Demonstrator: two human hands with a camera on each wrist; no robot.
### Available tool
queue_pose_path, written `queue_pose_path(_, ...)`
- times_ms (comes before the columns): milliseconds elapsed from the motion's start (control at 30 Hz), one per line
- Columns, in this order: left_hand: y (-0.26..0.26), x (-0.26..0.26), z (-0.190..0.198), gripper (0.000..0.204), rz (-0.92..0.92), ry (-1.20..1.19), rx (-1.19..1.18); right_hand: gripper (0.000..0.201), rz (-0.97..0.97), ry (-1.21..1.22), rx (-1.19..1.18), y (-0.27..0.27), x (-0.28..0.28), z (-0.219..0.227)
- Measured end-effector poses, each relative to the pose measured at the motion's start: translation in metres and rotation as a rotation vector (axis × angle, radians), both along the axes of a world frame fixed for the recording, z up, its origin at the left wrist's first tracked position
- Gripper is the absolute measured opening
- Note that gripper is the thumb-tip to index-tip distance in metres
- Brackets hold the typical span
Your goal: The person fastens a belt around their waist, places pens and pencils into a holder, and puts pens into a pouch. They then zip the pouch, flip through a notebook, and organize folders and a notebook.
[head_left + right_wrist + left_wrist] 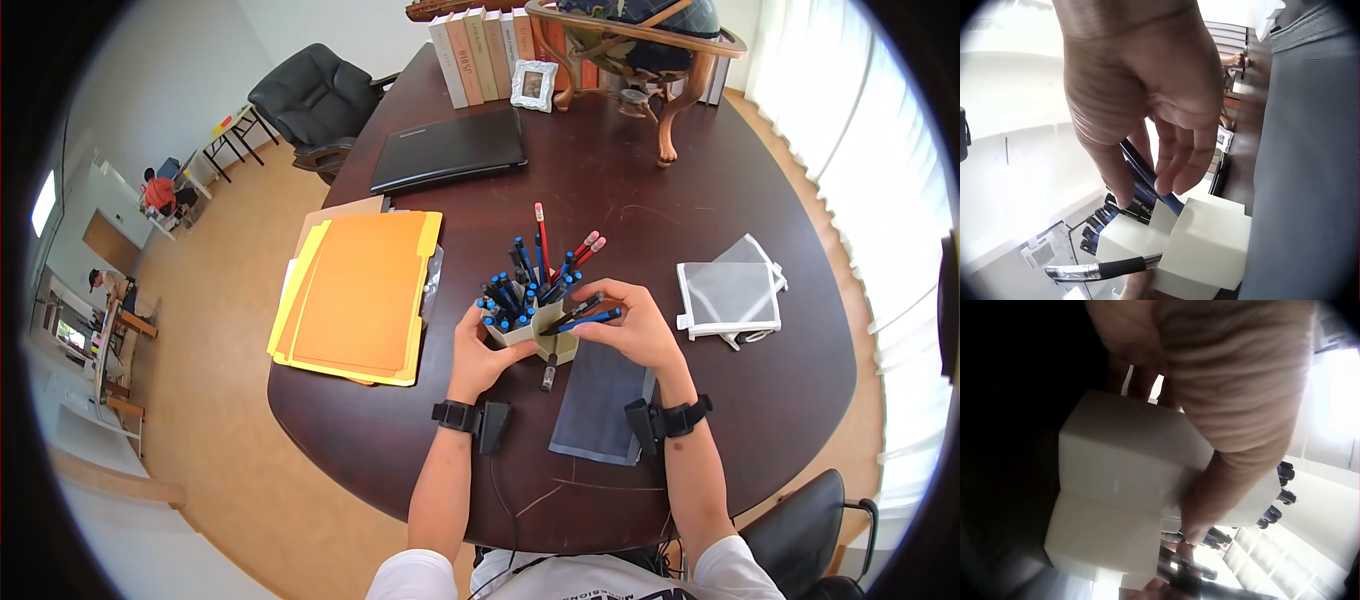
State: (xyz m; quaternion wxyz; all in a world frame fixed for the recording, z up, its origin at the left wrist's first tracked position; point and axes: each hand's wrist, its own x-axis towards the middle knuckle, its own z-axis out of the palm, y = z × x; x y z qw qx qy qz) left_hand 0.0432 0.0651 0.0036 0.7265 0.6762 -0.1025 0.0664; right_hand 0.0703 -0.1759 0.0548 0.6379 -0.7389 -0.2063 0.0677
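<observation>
A cream pen holder (566, 347) with angular compartments stands on the dark table, packed with blue-ended pens (508, 300) and several red pencils (540, 235). My left hand (482, 352) grips its left side, thumb across the front wall; in the left wrist view that thumb (1229, 469) lies over the holder's pale faces (1104, 531). Over the right-hand compartment, my right hand (642, 325) pinches a blue pen (597, 317), whose lower end enters the holder in the right wrist view. Beside it leans a black pen (573, 318). A clear-capped pen (1097, 270) juts from the front.
A dark grey mesh pouch (600, 410) lies beside the right forearm, white mesh pouches (735, 290) farther right. Yellow and orange folders (355, 290) are stacked left, behind them a closed laptop (450, 152). Books (480, 60), a picture frame (534, 86) and a globe (640, 40) stand at the back.
</observation>
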Motion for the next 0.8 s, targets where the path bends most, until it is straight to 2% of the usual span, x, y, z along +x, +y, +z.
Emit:
queue_pose_path(167, 0.000, 0.001, -0.001, 0.060, -0.003, -0.012, 0.005, 0.025, -0.046, -0.057, -0.061, 0.006, 0.000, -0.004)
queue_pose_path(300, 0.000, 0.001, 0.000, 0.059, -0.003, -0.004, 0.008, 0.016, -0.102, 0.080, 0.034, 0.008, -0.004, 0.007)
queue_pose_path(433, 0.000, 0.001, -0.002, 0.058, 0.007, -0.017, 0.011, 0.017, -0.152, 0.060, 0.088, -0.011, -0.007, 0.029)
queue_pose_path(600, 0.000, 0.001, -0.002, 0.058, 0.004, -0.004, 0.030, 0.016, -0.311, 0.039, 0.166, -0.033, -0.020, 0.058)
queue_pose_path(800, 0.001, 0.000, -0.001, 0.058, -0.011, -0.038, 0.015, 0.017, -0.413, -0.152, 0.390, -0.037, -0.031, 0.069)
